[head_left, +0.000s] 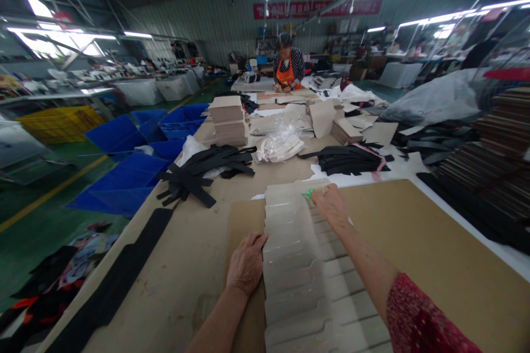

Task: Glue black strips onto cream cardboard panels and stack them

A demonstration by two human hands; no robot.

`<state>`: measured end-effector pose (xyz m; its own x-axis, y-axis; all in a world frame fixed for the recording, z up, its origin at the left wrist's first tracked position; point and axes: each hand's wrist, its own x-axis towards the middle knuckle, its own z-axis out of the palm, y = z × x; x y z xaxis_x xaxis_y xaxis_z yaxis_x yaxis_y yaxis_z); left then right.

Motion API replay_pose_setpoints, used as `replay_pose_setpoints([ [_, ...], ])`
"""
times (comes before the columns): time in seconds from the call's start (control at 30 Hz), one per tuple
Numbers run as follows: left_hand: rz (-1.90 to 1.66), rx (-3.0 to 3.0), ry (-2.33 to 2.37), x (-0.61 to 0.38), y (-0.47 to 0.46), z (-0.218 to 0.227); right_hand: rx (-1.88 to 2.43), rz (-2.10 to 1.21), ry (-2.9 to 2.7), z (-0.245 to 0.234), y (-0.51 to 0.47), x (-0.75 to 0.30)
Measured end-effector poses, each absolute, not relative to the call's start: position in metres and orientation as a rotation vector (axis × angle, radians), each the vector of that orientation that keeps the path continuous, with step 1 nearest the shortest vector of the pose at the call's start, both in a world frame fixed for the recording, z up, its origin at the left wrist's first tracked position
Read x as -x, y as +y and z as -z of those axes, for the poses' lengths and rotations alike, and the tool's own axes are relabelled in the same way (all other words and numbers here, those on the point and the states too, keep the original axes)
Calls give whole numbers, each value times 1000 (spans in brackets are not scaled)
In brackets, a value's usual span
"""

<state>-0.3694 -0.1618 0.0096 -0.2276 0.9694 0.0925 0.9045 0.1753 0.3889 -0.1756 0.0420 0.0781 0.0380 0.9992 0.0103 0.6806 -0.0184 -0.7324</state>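
Note:
A long row of overlapping grey-beige cardboard pieces (290, 253) runs away from me down the table, each piece's edge showing beyond its neighbour. My left hand (247, 265) lies against the row's left edge, its fingers stretched out and nothing in it. Near the far end of the row, my right hand (329, 202) is closed around a small bright green thing (308, 194), whose kind I cannot make out. That green thing is at the surface of the cardboard pieces. My right fingers partly hide it.
Black strips lie in a left bundle (207, 168) and a right bundle (345, 159). Beyond stand a cardboard stack (227, 121) and a clear plastic bag (281, 143). Brown board (414, 242) lies at right. Blue bins (124, 179) stand left. A person in an orange apron (285, 74) works opposite.

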Motion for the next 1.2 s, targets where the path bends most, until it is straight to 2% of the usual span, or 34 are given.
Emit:
replay_pose_setpoints([
  [0.87,-569,-1855,2269,375,-161,0,1857,-561,-1557,-51,65,102],
  [1.2,-541,-1846,2284,374,-162,-2,1801,-666,-1408,-39,67,98],
])
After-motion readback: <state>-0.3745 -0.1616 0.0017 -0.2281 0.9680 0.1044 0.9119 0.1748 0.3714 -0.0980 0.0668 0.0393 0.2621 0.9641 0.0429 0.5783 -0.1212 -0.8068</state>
